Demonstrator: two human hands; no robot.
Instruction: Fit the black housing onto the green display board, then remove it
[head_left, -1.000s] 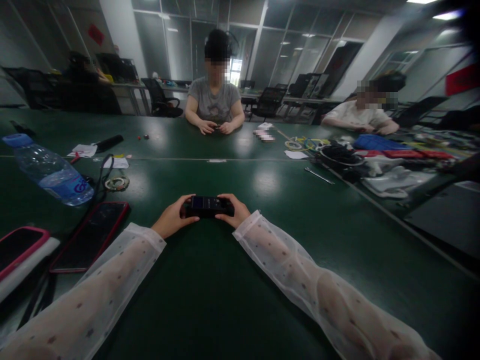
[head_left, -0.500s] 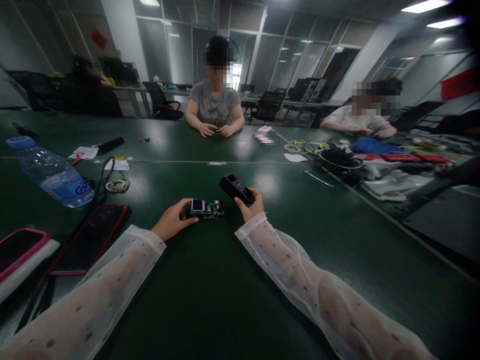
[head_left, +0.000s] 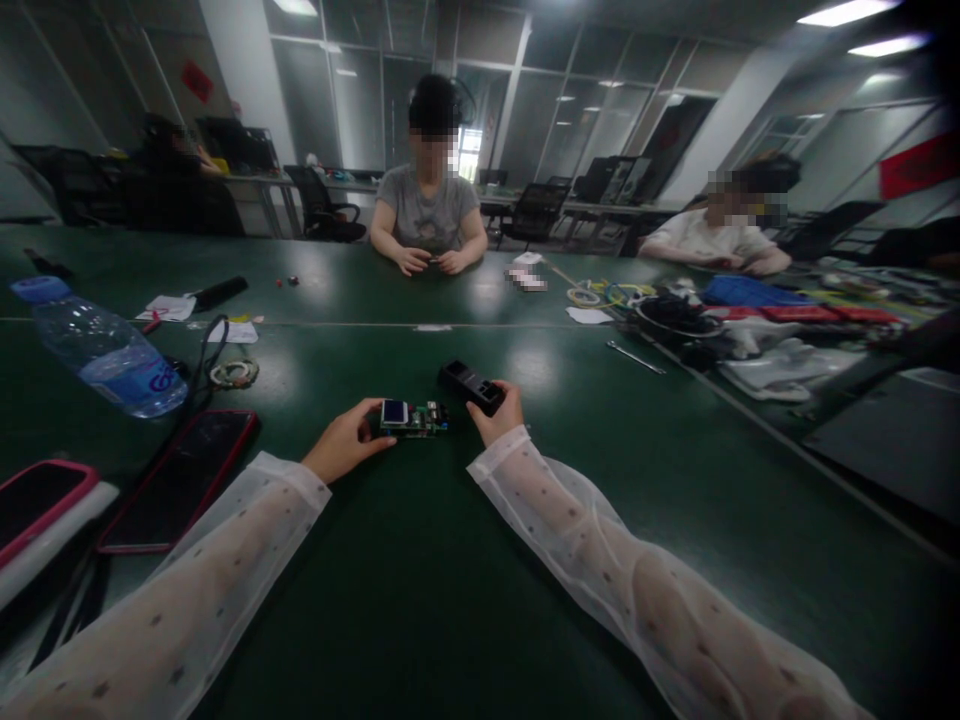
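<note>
Head view, black cover tipped lower, circuit board unmoved

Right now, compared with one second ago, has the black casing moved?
Yes. The black casing, held in the right hand, has moved to the right and farther from the wearer, closer to the wrench.

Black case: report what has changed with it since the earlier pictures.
The black case, first gripped at both ends by both hands, has come off the circuit board and moved right and slightly forward, held by the right hand alone. The left hand now grips the bare board. The bottle and wrench stayed put.
</note>
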